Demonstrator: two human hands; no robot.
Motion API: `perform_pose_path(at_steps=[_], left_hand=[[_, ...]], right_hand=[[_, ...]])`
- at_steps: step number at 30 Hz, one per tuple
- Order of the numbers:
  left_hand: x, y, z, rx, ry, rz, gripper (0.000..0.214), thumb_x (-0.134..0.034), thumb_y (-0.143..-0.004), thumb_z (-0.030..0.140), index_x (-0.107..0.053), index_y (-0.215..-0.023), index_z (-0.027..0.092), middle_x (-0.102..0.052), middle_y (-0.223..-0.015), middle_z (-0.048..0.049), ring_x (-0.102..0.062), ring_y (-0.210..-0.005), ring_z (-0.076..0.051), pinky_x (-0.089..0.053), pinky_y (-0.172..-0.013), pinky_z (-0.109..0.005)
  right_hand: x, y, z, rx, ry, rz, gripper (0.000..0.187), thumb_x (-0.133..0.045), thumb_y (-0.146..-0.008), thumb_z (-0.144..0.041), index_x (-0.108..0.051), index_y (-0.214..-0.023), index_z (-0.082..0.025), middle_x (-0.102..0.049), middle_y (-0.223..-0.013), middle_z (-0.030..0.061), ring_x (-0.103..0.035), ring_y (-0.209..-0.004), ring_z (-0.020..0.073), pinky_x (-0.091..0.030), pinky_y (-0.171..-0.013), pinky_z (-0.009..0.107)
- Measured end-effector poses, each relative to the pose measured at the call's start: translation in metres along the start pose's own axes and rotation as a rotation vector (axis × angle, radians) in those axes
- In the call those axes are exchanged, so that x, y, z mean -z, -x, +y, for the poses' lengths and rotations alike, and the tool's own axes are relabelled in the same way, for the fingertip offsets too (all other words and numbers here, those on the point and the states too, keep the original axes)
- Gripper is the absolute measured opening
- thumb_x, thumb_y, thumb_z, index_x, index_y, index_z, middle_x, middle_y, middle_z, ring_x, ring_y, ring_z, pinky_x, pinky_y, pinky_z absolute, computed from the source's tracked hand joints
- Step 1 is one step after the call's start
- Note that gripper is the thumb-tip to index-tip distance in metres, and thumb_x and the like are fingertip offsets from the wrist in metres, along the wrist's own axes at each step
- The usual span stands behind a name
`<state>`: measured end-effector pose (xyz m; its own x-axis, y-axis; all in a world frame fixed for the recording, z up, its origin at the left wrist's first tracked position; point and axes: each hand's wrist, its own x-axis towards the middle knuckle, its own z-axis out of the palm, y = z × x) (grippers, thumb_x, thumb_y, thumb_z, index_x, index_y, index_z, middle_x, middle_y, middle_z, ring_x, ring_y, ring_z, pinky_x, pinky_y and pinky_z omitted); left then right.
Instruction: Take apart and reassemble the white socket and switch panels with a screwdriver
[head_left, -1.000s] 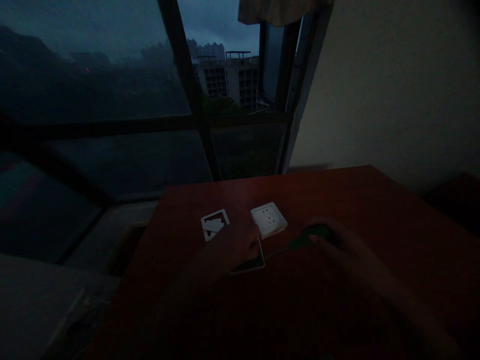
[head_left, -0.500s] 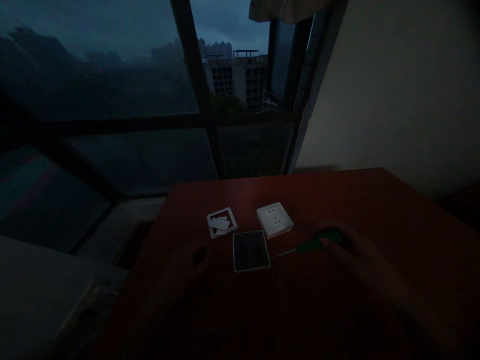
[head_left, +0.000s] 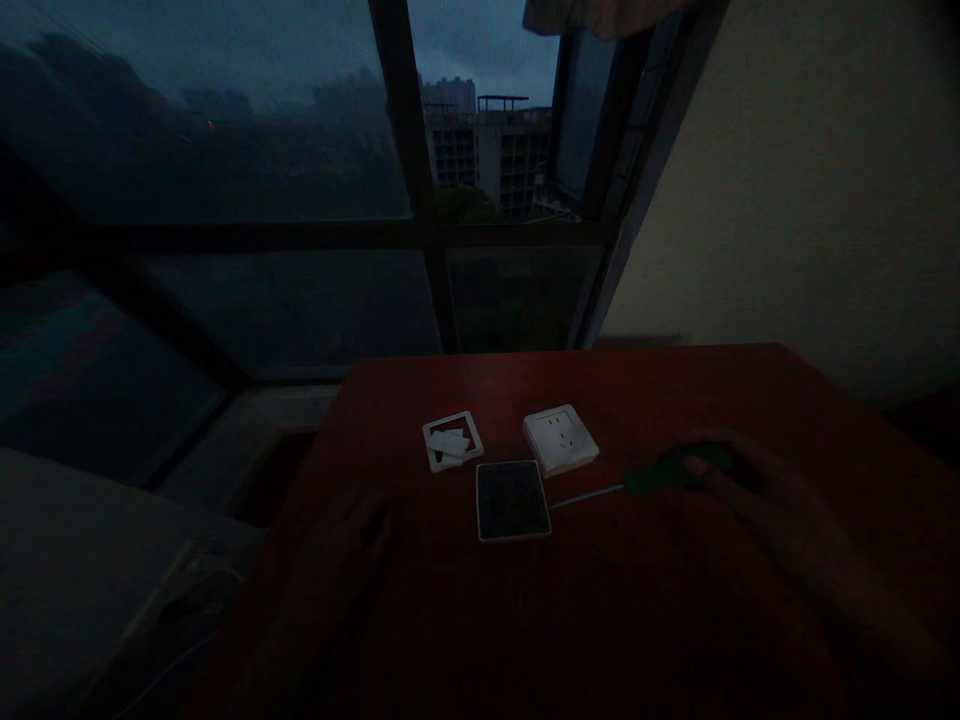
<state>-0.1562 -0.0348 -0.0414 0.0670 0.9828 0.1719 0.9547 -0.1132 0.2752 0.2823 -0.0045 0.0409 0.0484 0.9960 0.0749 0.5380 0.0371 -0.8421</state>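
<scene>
My right hand (head_left: pixel 739 475) is closed round the green handle of a screwdriver (head_left: pixel 656 475). Its thin metal shaft points left, and the tip reaches the right edge of a square switch plate (head_left: pixel 514 500) with a dark face and white rim, lying flat. Whether the tip touches the rim I cannot tell. To the left of that plate, my left hand (head_left: pixel 349 545) hovers low over the table, loosely curled and dim, with a gap between thumb and fingers and nothing visible in it. Behind the plate sits a white wall socket (head_left: pixel 561 438) with its holes facing up.
A white square frame (head_left: pixel 433 455) lies at the back left, with loose white rocker pieces (head_left: pixel 450 443) on it. Everything stands on a reddish-brown table (head_left: pixel 637 380). Beyond its far edge are a window (head_left: pixel 277 310) and a pale wall (head_left: pixel 810 190). The light is very dim.
My left hand has drawn back left, away from the dark plate. The screwdriver in my right hand has shifted slightly right. The whole view has swung a little to the left.
</scene>
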Motion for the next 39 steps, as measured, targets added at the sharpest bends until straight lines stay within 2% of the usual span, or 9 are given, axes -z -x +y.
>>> perform_pose_path(at_steps=[4,7,9,11,13,17,21,30,39], left_hand=[[0.004,-0.003,0.025,0.029,0.088,0.053,0.022,-0.045,-0.090,0.031,-0.060,-0.105,0.024,-0.062,-0.113,-0.0060,-0.060,-0.104,-0.025,-0.049,-0.091,-0.040],[0.008,-0.012,0.057,-0.061,0.212,-0.018,0.034,-0.050,-0.090,0.033,-0.051,-0.123,0.025,-0.054,-0.129,-0.0068,-0.054,-0.116,-0.025,-0.046,-0.098,-0.041],[0.008,-0.020,0.077,-0.156,0.262,-0.131,0.053,-0.060,-0.084,0.034,-0.042,-0.134,0.027,-0.045,-0.141,-0.0071,-0.046,-0.126,-0.026,-0.043,-0.102,-0.041],[0.004,-0.027,0.091,-0.206,0.298,-0.209,0.067,-0.068,-0.079,0.035,-0.037,-0.138,0.028,-0.040,-0.145,-0.0067,-0.043,-0.129,-0.027,-0.040,-0.105,-0.042],[-0.004,-0.033,0.097,-0.187,0.315,-0.238,0.075,-0.072,-0.075,0.038,-0.036,-0.139,0.028,-0.036,-0.148,-0.0077,-0.041,-0.130,-0.029,-0.039,-0.106,-0.045],[-0.022,-0.034,0.098,-0.134,0.422,-0.254,0.077,-0.072,-0.075,0.034,-0.034,-0.141,0.026,-0.035,-0.148,-0.0088,-0.037,-0.133,-0.028,-0.035,-0.108,-0.045],[-0.030,-0.031,0.097,-0.111,0.519,-0.233,0.072,-0.071,-0.077,0.029,-0.036,-0.140,0.024,-0.037,-0.147,-0.0091,-0.036,-0.134,-0.026,-0.033,-0.110,-0.043],[-0.027,-0.030,0.092,-0.180,0.595,-0.239,0.077,-0.072,-0.075,0.032,-0.034,-0.142,0.023,-0.034,-0.148,-0.0104,-0.033,-0.136,-0.029,-0.030,-0.112,-0.046],[-0.024,-0.031,0.092,-0.210,0.628,-0.249,0.076,-0.067,-0.076,0.025,-0.030,-0.143,0.022,-0.033,-0.149,-0.0094,-0.031,-0.137,-0.026,-0.028,-0.113,-0.042]], right_hand=[[-0.006,-0.003,-0.011,0.031,-0.066,0.038,0.031,-0.058,-0.082,-0.049,-0.060,-0.102,-0.026,-0.065,-0.101,0.0042,-0.064,-0.088,0.0229,-0.055,-0.072,0.034],[-0.019,-0.007,-0.027,0.083,-0.063,0.020,0.028,-0.056,-0.085,-0.047,-0.058,-0.102,-0.025,-0.064,-0.094,0.0031,-0.063,-0.081,0.0194,-0.055,-0.067,0.030],[-0.028,-0.010,-0.038,0.130,-0.035,0.009,0.027,-0.054,-0.087,-0.046,-0.056,-0.103,-0.025,-0.062,-0.092,0.0022,-0.062,-0.078,0.0177,-0.054,-0.066,0.029],[-0.036,-0.013,-0.049,0.185,-0.012,-0.011,0.026,-0.052,-0.088,-0.045,-0.054,-0.105,-0.025,-0.061,-0.093,0.0018,-0.061,-0.076,0.0167,-0.052,-0.066,0.029],[-0.043,-0.015,-0.058,0.231,0.008,-0.047,0.023,-0.051,-0.090,-0.042,-0.053,-0.105,-0.025,-0.061,-0.094,0.0023,-0.061,-0.077,0.0162,-0.052,-0.067,0.028],[-0.054,-0.015,-0.072,0.307,0.054,-0.119,0.019,-0.049,-0.092,-0.037,-0.052,-0.105,-0.024,-0.063,-0.097,0.0035,-0.061,-0.083,0.0166,-0.051,-0.069,0.028],[-0.061,-0.015,-0.078,0.342,0.077,-0.195,0.017,-0.047,-0.093,-0.035,-0.052,-0.105,-0.024,-0.064,-0.100,0.0044,-0.063,-0.088,0.0172,-0.051,-0.070,0.027],[-0.065,-0.015,-0.092,0.460,0.221,-0.198,0.019,-0.049,-0.093,-0.033,-0.051,-0.108,-0.023,-0.065,-0.097,0.0044,-0.064,-0.081,0.0168,-0.050,-0.070,0.028],[-0.067,-0.020,-0.096,0.455,0.255,-0.189,0.020,-0.049,-0.093,-0.036,-0.051,-0.107,-0.021,-0.066,-0.094,0.0047,-0.065,-0.080,0.0170,-0.051,-0.066,0.027]])
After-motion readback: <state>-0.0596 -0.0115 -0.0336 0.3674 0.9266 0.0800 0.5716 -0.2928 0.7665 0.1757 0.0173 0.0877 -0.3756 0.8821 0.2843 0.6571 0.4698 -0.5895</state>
